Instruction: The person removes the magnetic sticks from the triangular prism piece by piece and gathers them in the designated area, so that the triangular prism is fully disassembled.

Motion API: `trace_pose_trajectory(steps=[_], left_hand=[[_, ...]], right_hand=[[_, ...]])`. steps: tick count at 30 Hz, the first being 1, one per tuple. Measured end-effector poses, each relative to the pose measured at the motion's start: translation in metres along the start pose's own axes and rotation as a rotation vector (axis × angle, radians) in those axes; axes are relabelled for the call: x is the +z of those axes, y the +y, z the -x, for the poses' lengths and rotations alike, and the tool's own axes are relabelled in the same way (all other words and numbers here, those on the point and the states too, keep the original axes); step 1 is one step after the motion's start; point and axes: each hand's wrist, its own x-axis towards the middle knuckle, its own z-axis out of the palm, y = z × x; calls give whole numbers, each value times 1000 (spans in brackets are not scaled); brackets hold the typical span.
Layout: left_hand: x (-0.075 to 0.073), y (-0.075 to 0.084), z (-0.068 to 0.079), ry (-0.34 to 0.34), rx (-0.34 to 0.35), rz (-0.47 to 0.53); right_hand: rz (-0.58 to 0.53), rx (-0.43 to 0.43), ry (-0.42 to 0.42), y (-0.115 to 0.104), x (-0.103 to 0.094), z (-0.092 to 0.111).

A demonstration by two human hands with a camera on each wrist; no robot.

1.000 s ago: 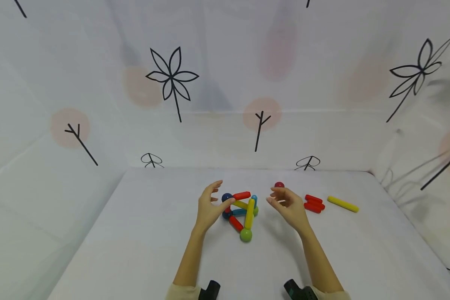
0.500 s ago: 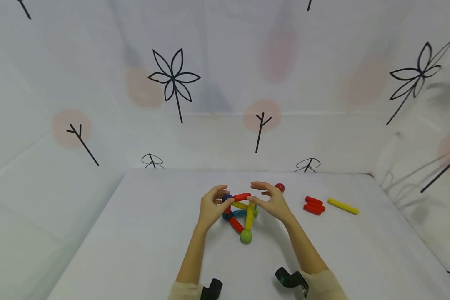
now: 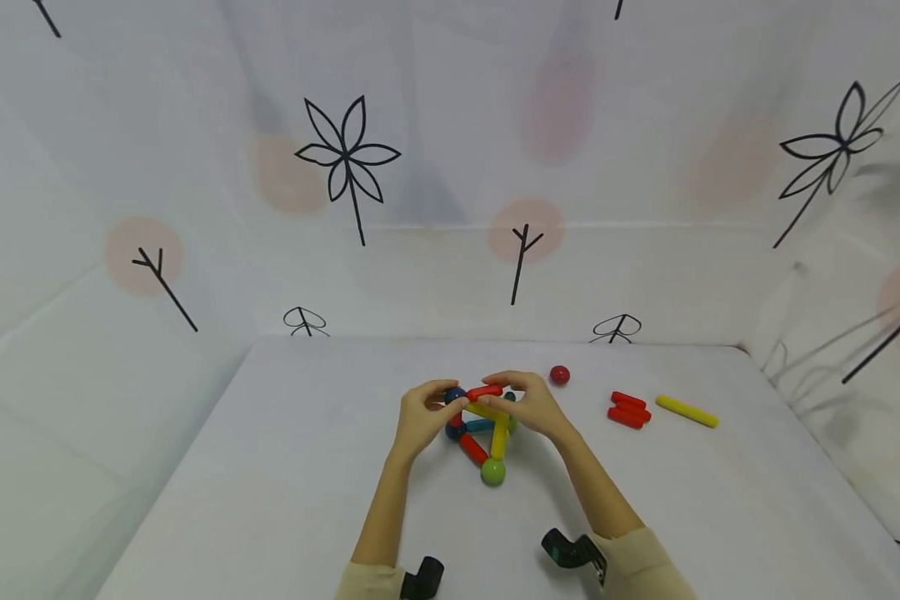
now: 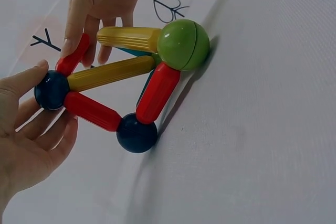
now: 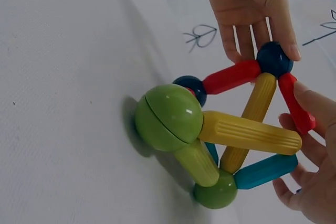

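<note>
A frame of magnetic rods and balls stands on the white table between both hands. My left hand [image 3: 418, 421] pinches the upper dark blue ball [image 4: 51, 90] between thumb and fingers. My right hand [image 3: 534, 408] pinches a red rod [image 5: 297, 103], whose one end meets that ball. Lower down are another dark blue ball [image 4: 137, 134], a large green ball [image 5: 168, 116] and a second green ball [image 5: 216, 190]. A yellow rod [image 5: 252, 132] runs up from the large green ball, its far end close to the tip of a teal rod [image 5: 266, 171].
Right of the hands on the white table [image 3: 285, 500] lie a red ball [image 3: 559, 375], several short red rods [image 3: 628, 410] and a long yellow rod [image 3: 687, 411]. A white cloth wall [image 3: 435, 283] with line drawings rises behind the table.
My right hand has moved left from beside the red ball to the frame and now pinches the red rod. My left hand has stayed at the blue ball.
</note>
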Motion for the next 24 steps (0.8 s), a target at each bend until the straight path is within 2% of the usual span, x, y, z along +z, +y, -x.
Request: trace_pose_trajectory(steps=[6,12,16,19,24], left_hand=[[-1,-3,-1,-25,-1,16],[-1,-4,-1,-32,-8,39],[-1,-4,0,-23,-5,22],[-1,-3,0,-14,-5,13],[-1,-2,2,-15,-10,11]], right_hand=[[-26,4,0,2,2,1],[-52,43,24,2,6,1],[-60,69,53,-13,5,5],[-49,74,94,-16,6,6],[-20,63,245,-5,8,6]])
